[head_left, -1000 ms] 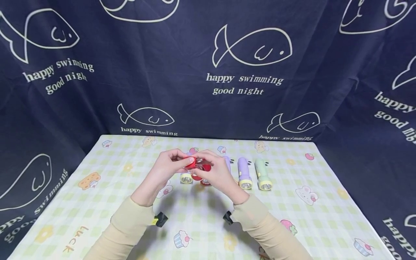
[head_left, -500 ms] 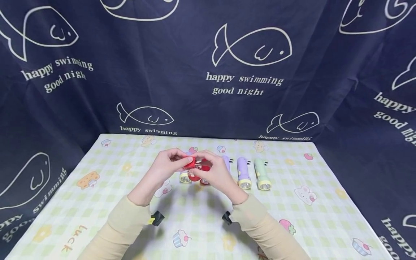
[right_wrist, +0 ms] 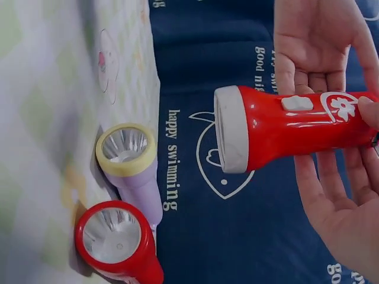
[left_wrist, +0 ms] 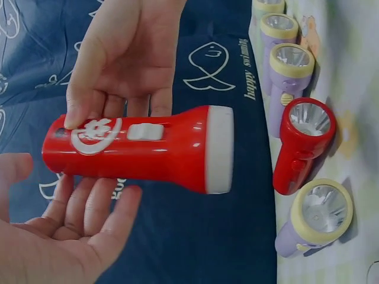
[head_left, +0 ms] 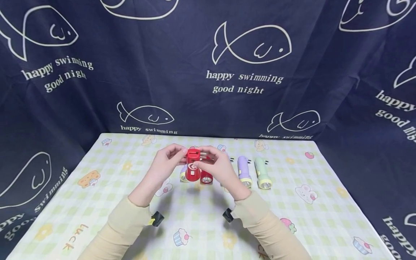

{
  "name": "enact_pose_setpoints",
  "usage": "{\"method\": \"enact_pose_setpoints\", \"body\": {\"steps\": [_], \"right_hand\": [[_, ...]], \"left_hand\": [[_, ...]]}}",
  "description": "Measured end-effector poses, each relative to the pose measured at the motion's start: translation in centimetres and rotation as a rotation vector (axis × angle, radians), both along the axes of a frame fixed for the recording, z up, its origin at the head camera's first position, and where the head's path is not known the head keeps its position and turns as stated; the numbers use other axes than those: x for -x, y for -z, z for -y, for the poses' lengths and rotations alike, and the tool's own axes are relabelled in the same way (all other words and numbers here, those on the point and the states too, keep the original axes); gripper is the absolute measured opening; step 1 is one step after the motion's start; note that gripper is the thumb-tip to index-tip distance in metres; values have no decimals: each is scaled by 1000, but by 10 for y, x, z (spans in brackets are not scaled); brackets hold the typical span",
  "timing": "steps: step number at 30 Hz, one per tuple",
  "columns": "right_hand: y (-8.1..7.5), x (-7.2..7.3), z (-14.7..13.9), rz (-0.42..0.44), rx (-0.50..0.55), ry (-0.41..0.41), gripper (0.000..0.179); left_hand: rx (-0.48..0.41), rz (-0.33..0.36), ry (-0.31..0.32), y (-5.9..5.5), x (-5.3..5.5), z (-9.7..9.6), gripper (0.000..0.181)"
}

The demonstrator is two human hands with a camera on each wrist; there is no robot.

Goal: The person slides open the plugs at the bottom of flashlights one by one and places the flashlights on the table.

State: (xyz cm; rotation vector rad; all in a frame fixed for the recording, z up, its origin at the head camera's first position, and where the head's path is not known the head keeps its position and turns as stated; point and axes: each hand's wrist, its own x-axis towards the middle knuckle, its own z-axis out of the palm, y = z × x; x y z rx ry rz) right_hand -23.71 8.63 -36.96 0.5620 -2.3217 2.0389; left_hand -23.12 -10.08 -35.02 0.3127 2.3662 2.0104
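Observation:
A red flashlight (head_left: 193, 176) with a white logo, a white switch (left_wrist: 145, 131) and a white lens rim (left_wrist: 219, 151) is held above the table, lens end down. Metal plug prongs (head_left: 203, 154) stick out at its upper right in the head view. My right hand (head_left: 216, 168) grips it, thumb on the logo and fingers behind. The fingers of my left hand (head_left: 166, 162) lie along its other side. The left thumb (left_wrist: 16, 167) stands apart from it in the left wrist view.
Behind the hands lie a purple flashlight (left_wrist: 323, 216) and a second red flashlight (head_left: 206, 177). Farther right are another purple flashlight (head_left: 243, 169) and a green flashlight (head_left: 262, 173), with one more purple one mostly hidden by my right hand. A dark curtain (head_left: 195, 65) hangs behind the table.
The red flashlight has turned from end-on, so its logo and switch face me. My left thumb has come off its end. Both hands stay at about the same place.

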Motion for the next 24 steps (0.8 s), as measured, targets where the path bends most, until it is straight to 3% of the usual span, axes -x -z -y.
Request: {"method": "enact_pose_setpoints", "body": {"steps": [6, 13, 18, 24], "right_hand": [[7, 8, -5, 72, 31, 45, 39], [6, 9, -5, 119, 170, 33, 39], [5, 10, -4, 140, 230, 25, 38], [7, 10, -4, 152, 252, 24, 36]], "left_hand": [[28, -127, 16, 5, -1, -1, 24], [35, -260, 117, 14, 2, -1, 44], [54, -257, 144, 18, 4, -2, 53], [40, -197, 149, 20, 4, -3, 55]]}}
